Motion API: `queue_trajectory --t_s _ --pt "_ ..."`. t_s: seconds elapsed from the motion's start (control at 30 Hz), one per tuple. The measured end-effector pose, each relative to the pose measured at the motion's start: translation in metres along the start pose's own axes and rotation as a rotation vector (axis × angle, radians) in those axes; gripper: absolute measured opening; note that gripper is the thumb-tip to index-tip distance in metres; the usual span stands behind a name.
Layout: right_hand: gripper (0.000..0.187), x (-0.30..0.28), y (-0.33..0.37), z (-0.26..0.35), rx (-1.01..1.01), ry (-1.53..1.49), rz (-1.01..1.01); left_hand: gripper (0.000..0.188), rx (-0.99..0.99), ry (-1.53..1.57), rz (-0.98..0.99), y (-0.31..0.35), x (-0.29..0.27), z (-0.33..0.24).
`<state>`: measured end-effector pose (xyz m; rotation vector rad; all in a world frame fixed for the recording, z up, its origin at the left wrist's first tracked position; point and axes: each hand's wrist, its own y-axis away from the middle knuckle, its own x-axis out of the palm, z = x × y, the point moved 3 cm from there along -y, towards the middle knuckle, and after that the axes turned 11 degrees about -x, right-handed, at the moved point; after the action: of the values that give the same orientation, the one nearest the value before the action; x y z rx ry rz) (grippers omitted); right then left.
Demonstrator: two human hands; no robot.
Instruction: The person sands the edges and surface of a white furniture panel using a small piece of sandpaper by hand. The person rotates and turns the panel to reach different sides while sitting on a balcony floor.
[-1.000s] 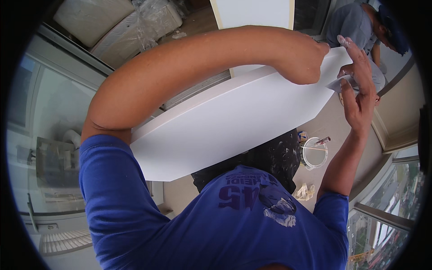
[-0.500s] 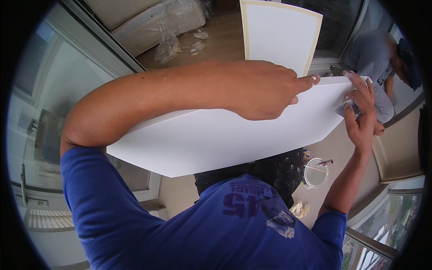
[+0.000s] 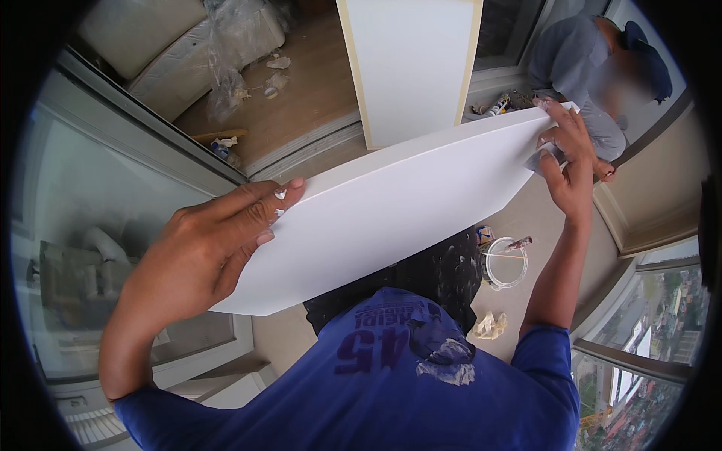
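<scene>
A long white panel (image 3: 391, 203) slants across in front of me, its narrow upper edge rising to the right. My left hand (image 3: 233, 233) grips its left part, fingers along the upper edge and thumb against the face; white smears mark the fingers. At the far right end my right hand (image 3: 569, 158) is closed over the corner, fingertips on the upper edge. A small thin grey piece (image 3: 534, 161) is tucked between that hand and the panel face; I cannot tell what kind it is.
Behind stands another white panel (image 3: 410, 75) with tan tape borders. A crouching co-worker (image 3: 571, 56) is at the far right, beside small tools (image 3: 500, 104). A bucket (image 3: 505, 286) with a brush (image 3: 519, 243) and crumpled cloth (image 3: 490, 326) are on the floor. Glass door (image 3: 90, 188) at left.
My left hand has drawn back from the right part of the upper edge to the panel's left part. My right hand stays at the right corner. The view has shifted a little.
</scene>
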<state>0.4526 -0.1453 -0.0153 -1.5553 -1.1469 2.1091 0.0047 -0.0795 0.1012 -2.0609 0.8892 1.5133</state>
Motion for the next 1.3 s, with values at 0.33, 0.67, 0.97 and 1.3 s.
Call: queue_trajectory --t_s 0.33,0.67,0.97,1.3 --pt "0.023 0.006 0.008 -0.011 0.071 -0.053 0.036 0.051 -0.142 0.040 -0.220 0.060 -0.012 0.036" --pt "0.028 0.008 0.019 -0.020 0.063 -0.122 0.006 0.028 -0.210 0.107 -0.362 0.092 -0.019 0.057" --pt "0.030 0.016 0.019 -0.028 0.128 -0.147 0.029 0.019 -0.297 0.257 -0.510 0.141 -0.017 0.096" --pt "0.059 0.029 0.025 -0.049 0.176 -0.270 0.011 0.044 -0.205 0.803 -0.942 0.163 0.052 0.150"
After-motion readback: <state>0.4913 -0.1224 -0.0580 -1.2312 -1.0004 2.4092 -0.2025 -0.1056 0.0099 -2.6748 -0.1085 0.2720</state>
